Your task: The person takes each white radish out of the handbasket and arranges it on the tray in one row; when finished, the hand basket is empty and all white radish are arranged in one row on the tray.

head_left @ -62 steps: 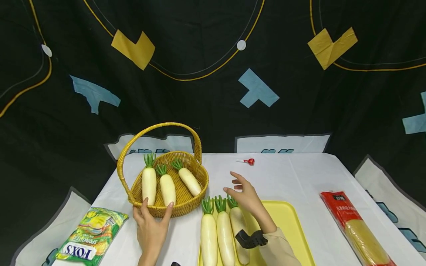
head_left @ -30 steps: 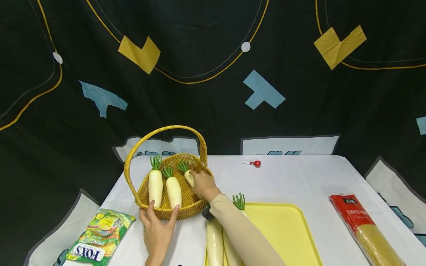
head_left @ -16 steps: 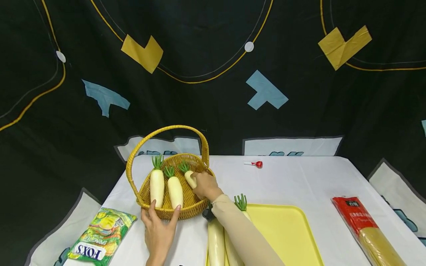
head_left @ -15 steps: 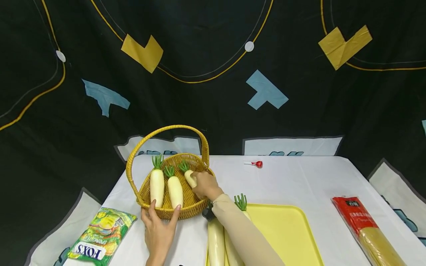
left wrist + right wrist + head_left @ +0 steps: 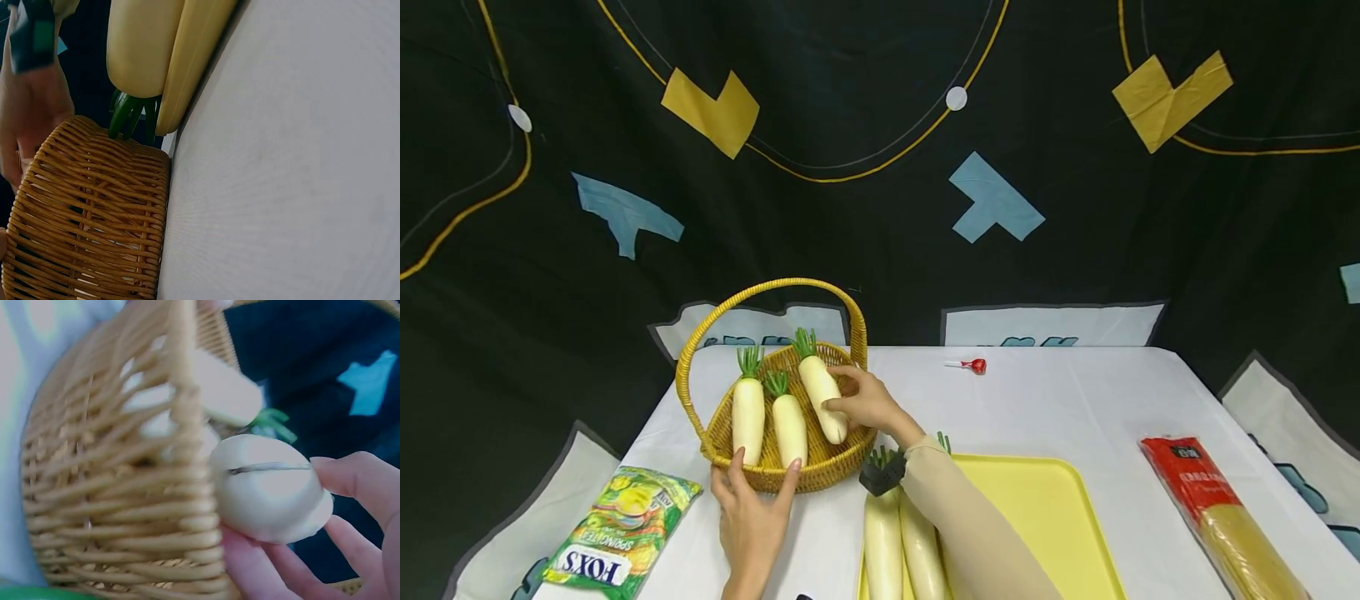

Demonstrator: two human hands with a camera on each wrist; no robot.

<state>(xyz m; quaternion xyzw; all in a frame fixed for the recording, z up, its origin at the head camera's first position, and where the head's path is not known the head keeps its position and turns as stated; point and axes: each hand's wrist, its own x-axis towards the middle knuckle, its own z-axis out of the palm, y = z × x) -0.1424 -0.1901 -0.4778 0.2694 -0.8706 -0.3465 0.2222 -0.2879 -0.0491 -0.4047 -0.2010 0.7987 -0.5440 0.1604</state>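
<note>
My right hand [image 5: 871, 404] pinches a white daikon radish [image 5: 822, 392] with green leaf stalks, between thumb and fingers. It is tilted in the right half of the wicker basket [image 5: 838, 473], its leaves above the back rim. In the right wrist view the radish's blunt end [image 5: 269, 487] shows beside the basket wall. Two more radishes lie in the basket, a left one [image 5: 748, 421] and a middle one [image 5: 789, 429]. My left hand [image 5: 751, 521] rests on the basket's front rim, thumb and fingers spread; in the left wrist view only a fingertip shows at the wicker [image 5: 94, 212].
A yellow tray [image 5: 1037, 517] holds several radishes [image 5: 883, 542], partly hidden by my right sleeve. A green Fox's candy bag [image 5: 621, 529] lies at the left. A red-ended pack of yellow noodles [image 5: 1221, 517] lies at the right. A red lollipop [image 5: 976, 366] lies at the back.
My right hand has gone from above the tray into the basket and taken hold of the right-hand radish. In the last half second that radish has moved up. The left hand has stayed at the rim.
</note>
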